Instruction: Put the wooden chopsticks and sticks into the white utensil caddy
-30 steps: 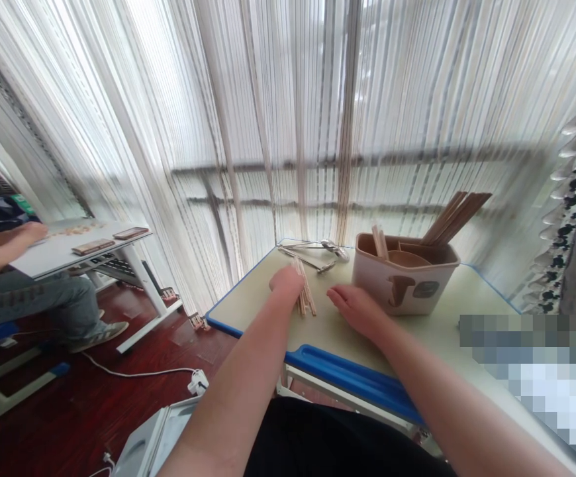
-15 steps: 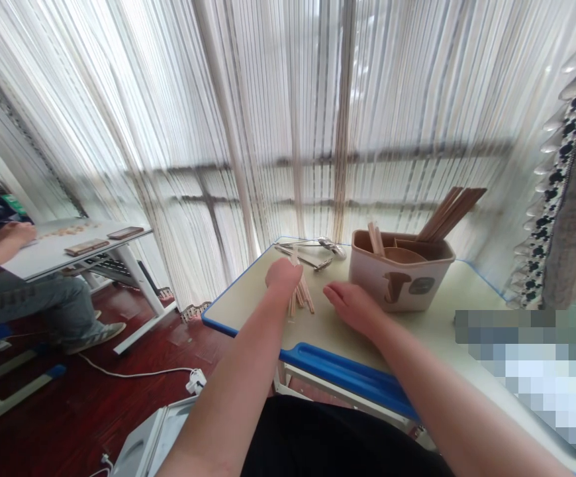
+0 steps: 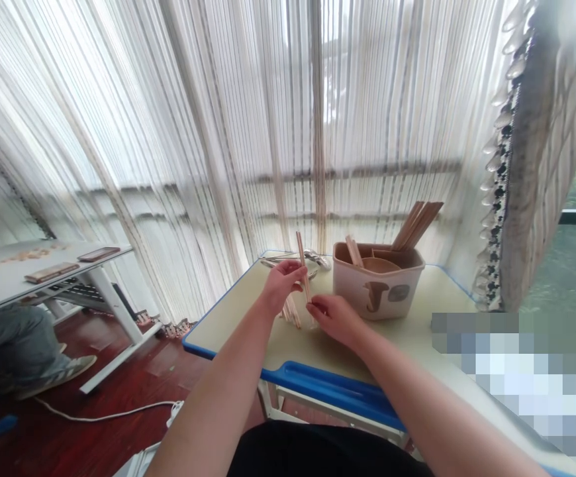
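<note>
A pair of thin wooden chopsticks [image 3: 302, 250] stands nearly upright between my hands. My left hand [image 3: 282, 285] pinches them around the middle, fingers closed. At their lower end the fingertips of my right hand [image 3: 332, 314] close on them too. Several more chopsticks [image 3: 292, 313] lie loose on the tabletop below my left hand. To the right of my right hand is a white and brown utensil holder [image 3: 378, 291], with a short bunch of light sticks [image 3: 354, 252] in one part and longer brown chopsticks [image 3: 418, 225] leaning in another.
Metal cutlery [image 3: 318, 258] lies at the back of the blue-edged table [image 3: 228, 318]. Striped curtains [image 3: 208, 132] hang behind it. To the left, another person sits at a white table [image 3: 0, 281] with small pieces on it. A white cable [image 3: 104, 419] crosses the floor.
My left hand has lifted a pair of chopsticks from the loose ones and tilted it upright. My right hand has come over to their lower end. The view has turned right.
</note>
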Available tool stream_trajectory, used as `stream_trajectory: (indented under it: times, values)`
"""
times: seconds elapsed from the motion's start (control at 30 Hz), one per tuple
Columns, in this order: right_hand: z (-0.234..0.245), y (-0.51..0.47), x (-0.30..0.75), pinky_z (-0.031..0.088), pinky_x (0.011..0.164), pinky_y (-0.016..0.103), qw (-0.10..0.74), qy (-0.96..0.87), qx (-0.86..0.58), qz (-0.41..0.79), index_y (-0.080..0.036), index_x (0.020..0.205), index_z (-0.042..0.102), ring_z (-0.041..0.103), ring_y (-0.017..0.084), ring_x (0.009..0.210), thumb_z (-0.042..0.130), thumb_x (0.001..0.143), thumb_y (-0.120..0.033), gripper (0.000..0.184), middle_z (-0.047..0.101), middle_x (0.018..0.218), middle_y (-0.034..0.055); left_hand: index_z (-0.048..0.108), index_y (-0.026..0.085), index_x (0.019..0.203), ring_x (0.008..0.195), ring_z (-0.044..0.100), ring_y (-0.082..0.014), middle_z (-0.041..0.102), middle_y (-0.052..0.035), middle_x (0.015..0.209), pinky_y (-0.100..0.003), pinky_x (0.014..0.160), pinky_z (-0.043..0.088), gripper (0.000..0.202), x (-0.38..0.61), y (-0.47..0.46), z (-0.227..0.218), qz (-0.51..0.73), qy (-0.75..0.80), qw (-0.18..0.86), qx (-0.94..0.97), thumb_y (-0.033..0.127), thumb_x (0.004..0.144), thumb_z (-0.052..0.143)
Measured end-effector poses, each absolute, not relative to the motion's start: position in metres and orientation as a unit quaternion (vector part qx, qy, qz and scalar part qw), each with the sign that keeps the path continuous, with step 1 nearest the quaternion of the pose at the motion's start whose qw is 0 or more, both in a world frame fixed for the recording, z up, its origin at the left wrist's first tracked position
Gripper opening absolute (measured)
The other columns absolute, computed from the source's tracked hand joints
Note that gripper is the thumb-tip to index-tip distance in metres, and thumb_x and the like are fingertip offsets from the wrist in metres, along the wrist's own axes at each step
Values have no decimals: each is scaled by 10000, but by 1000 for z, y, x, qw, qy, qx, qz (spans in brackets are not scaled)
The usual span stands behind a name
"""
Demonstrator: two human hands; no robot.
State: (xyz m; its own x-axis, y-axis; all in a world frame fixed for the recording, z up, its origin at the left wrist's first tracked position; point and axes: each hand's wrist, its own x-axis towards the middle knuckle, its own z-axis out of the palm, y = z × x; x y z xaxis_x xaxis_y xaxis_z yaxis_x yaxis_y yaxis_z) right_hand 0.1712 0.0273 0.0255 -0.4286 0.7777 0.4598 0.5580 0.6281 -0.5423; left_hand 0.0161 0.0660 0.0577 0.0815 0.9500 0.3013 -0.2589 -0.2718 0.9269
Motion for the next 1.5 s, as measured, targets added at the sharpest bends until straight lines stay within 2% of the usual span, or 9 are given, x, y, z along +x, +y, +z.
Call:
stream_trajectory:
  times: [0.27, 0.53, 0.73, 0.87, 1.03, 1.17, 1.3, 1.4, 1.5]
  values:
    - [22, 32, 170, 240, 506, 228, 346, -834, -405, 142, -183, 622, 468, 411, 101, 527, 427, 863, -306, 274, 487, 558, -17, 604, 143, 771, 541, 535, -65, 610, 18, 657, -177, 462, 407, 370, 18, 66, 57, 590, 308, 530, 526, 339, 529, 803]
    - [24, 30, 170, 270, 530, 231, 340, -836, -411, 130, -180, 668, 535, 470, 112, 567, 405, 883, -305, 281, 565, 624, 6, 624, 134, 770, 554, 541, -73, 624, 6, 673, -193, 477, 408, 368, 18, 68, 56, 588, 312, 528, 527, 344, 526, 802]
    - [31, 25, 173, 360, 655, 239, 391, -805, -437, 89, -207, 953, 615, 571, 141, 737, 370, 908, -333, 279, 656, 839, 35, 579, 124, 732, 490, 513, -66, 588, 21, 608, -205, 454, 413, 330, 22, 69, 55, 605, 294, 502, 543, 329, 570, 781]
    - [36, 19, 172, 323, 576, 241, 373, -784, -496, 19, -211, 789, 620, 556, 134, 639, 486, 843, -436, 268, 650, 742, 12, 560, 127, 747, 523, 539, -84, 583, 22, 621, -225, 472, 463, 332, 27, 69, 53, 624, 287, 493, 533, 320, 582, 774]
    - [41, 13, 174, 237, 529, 272, 334, -769, -530, -128, -198, 682, 604, 540, 132, 592, 467, 853, -295, 240, 652, 687, 13, 567, 131, 737, 552, 559, -95, 589, 18, 634, -240, 504, 494, 331, 34, 63, 53, 617, 285, 503, 535, 328, 576, 778]
    - [53, 8, 182, 243, 554, 282, 373, -738, -504, -250, -197, 663, 607, 515, 144, 617, 438, 875, -277, 282, 623, 605, 19, 610, 113, 756, 587, 593, -137, 610, -33, 635, -267, 528, 492, 396, 37, 59, 49, 582, 275, 497, 583, 498, 678, 662]
    - [69, 5, 199, 303, 649, 274, 485, -662, -475, -317, -209, 808, 656, 515, 140, 672, 479, 875, -291, 206, 644, 627, 3, 615, 116, 696, 494, 534, -122, 569, -29, 548, -250, 479, 426, 526, 36, 61, 40, 588, 323, 379, 637, 621, 758, 480]
    - [77, 7, 219, 316, 734, 297, 562, -566, -485, -359, -195, 932, 672, 533, 150, 707, 521, 858, -305, 201, 673, 669, 13, 585, 142, 590, 485, 473, -102, 514, -3, 494, -233, 495, 365, 487, 36, 62, 35, 542, 388, 197, 719, 577, 783, 478]
    - [81, 13, 237, 310, 746, 321, 588, -481, -533, -372, -190, 942, 690, 537, 173, 719, 520, 857, -336, 240, 674, 658, 27, 548, 156, 521, 522, 448, -97, 492, 5, 503, -230, 542, 340, 447, 39, 60, 33, 462, 411, 20, 786, 523, 775, 528]
